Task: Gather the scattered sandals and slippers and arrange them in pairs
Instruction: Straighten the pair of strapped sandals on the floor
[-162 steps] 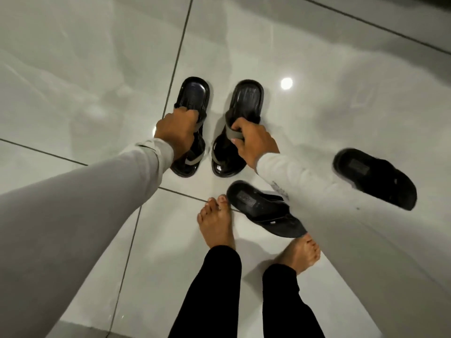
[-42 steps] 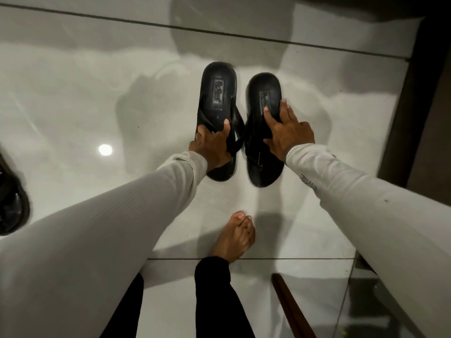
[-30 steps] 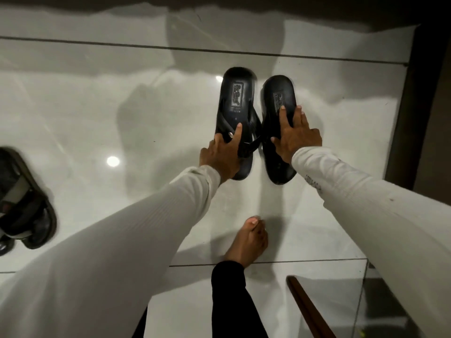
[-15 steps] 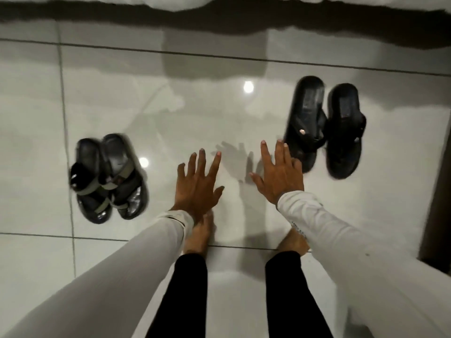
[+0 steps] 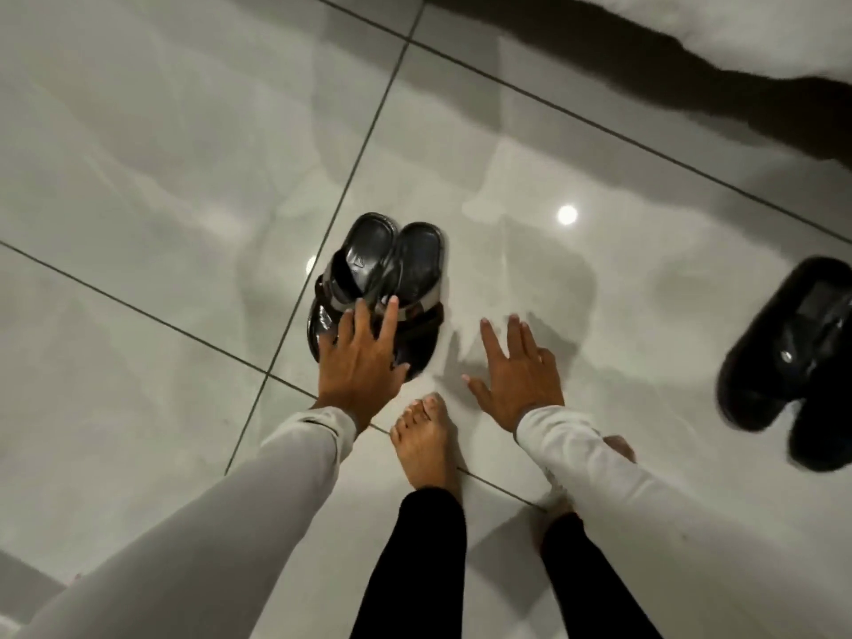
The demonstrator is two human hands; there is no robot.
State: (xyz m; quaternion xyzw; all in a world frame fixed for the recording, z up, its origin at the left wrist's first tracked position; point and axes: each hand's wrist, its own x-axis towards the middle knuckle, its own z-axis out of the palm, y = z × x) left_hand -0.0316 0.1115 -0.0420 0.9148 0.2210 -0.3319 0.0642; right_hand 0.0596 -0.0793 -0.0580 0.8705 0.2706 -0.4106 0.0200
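A pair of glossy black sandals with grey straps lies side by side on the pale floor tiles in the middle of the head view. My left hand is spread over their near ends, fingers apart and holding nothing. My right hand hovers flat and open over bare tile to the right of that pair. A second pair of black slippers lies together at the right edge, apart from both hands.
My bare feet stand just behind the hands on the glossy tiled floor. A dark band and a white surface run along the top right.
Both hands have let go of the black slippers, which now lie as a pair at the right. The view swung left; my left hand now reaches over the grey-strapped pair.
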